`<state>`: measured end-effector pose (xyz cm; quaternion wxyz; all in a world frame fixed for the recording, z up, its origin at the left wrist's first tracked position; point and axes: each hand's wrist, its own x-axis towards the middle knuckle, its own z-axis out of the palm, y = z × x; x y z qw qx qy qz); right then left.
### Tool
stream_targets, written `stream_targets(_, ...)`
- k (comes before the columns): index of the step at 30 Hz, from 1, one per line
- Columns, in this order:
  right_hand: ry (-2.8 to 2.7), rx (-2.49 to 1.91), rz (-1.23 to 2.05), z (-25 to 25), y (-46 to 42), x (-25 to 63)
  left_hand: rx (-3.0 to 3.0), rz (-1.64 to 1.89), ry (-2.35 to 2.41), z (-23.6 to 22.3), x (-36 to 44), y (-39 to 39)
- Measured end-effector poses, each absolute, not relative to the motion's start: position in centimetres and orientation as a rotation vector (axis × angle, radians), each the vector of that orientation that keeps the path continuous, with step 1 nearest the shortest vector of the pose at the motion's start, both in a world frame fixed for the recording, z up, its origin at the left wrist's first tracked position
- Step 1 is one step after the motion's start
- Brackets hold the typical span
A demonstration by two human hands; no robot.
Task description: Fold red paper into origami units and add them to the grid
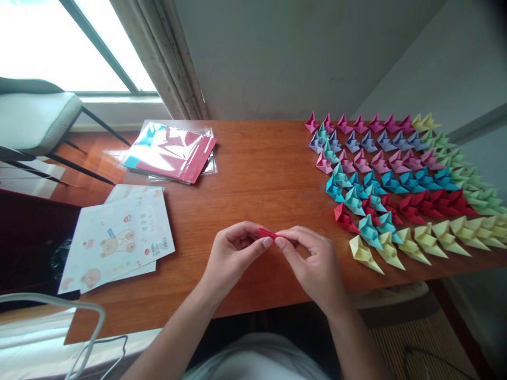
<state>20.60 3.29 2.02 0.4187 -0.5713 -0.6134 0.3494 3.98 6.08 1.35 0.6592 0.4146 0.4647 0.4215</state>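
Between the fingers of the left hand and right hand, over the near part of the tabletop, is a small folded piece of red paper, pinched from both sides, likely so each grip steadies the other. To the right, folded paper figures stand in close rows, mostly grouped by colour, perhaps for sorting. On the left lie shiny packets and, nearer, bear-printed sheets, seemingly set aside to leave working room.
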Motion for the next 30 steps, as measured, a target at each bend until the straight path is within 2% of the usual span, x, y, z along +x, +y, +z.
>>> stream_targets(21,-1.366,-1.323,1.195,1.6,2.8,19.8,0.809,0.962,1.053,1.2,3.6,5.9)
stream_targets(30,-1.459,-1.276,1.033,1.2,2.9,20.0,0.876,0.944,1.022,1.2,3.6,5.7)
